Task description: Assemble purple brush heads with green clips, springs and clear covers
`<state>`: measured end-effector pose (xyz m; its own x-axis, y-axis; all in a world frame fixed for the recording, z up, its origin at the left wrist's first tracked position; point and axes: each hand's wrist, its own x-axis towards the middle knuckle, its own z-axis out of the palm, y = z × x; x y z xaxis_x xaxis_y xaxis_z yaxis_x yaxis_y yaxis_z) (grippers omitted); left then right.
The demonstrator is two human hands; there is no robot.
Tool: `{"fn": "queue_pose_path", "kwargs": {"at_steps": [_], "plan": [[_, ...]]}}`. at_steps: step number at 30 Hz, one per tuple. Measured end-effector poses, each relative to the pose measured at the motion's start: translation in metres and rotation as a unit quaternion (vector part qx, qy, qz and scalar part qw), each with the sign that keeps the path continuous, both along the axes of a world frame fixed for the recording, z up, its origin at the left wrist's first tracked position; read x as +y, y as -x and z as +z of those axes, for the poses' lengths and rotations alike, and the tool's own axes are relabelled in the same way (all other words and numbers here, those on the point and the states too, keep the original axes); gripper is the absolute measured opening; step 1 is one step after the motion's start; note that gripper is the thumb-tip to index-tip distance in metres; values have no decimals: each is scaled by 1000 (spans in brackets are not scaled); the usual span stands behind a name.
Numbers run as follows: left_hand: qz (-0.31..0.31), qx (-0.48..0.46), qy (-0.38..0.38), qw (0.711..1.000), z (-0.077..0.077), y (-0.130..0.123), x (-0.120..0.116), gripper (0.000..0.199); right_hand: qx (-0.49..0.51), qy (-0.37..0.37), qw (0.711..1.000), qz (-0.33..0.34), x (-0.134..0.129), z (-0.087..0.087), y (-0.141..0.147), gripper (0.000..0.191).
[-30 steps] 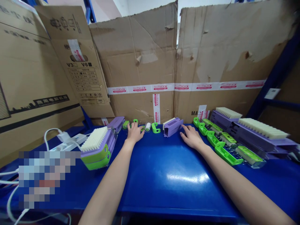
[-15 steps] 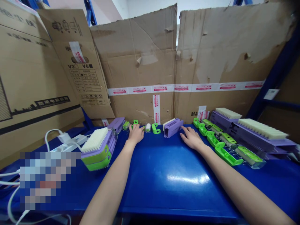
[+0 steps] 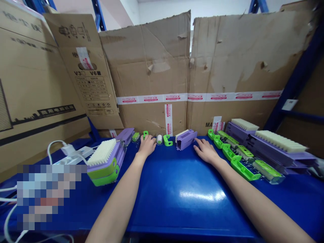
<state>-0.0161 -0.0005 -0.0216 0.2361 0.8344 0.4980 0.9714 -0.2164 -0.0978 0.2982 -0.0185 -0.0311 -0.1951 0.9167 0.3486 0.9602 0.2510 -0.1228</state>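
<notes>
My left hand (image 3: 147,145) rests at the back of the blue table, fingers forward and a little apart. Just beyond its fingertips sits a green plastic end piece (image 3: 145,133), partly hidden by the hand. To its right are a small clear part with a white roller (image 3: 159,139) and a green curved bracket (image 3: 167,140). My right hand (image 3: 206,151) lies with fingers spread, its tips close to the right end of a purple slotted housing (image 3: 186,140) that has white bristles along its back. Whether the fingertips touch the housing I cannot tell.
On the right run a row of green brackets (image 3: 244,170), clear-and-green boxes (image 3: 268,170) and purple brush housings (image 3: 278,153). A purple-green brush (image 3: 103,168) stands left, beside a white power strip (image 3: 76,156) with cables. Cardboard sheets (image 3: 152,71) wall the back.
The camera view has tilted up slightly, so the scene sits a little lower. Both hands stay in nearly the same places, and no part has visibly moved.
</notes>
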Motion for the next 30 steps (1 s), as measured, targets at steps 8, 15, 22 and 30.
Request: {"fn": "queue_pose_path", "kwargs": {"at_steps": [8,15,22,30], "plan": [[-2,21,3,1000,4,-4,-3,15,-3,11,1000,-1,-2,2,0,48],[15,-6,-55,998,10,-11,-4,21,-4,-2,1000,-1,0,1,0,47],[47,-18,-99,994,14,-14,-5,28,4,9,1000,2,-1,2,0,49],[37,-21,-98,994,18,-17,-6,29,-3,11,1000,-3,-2,2,0,49]]}}
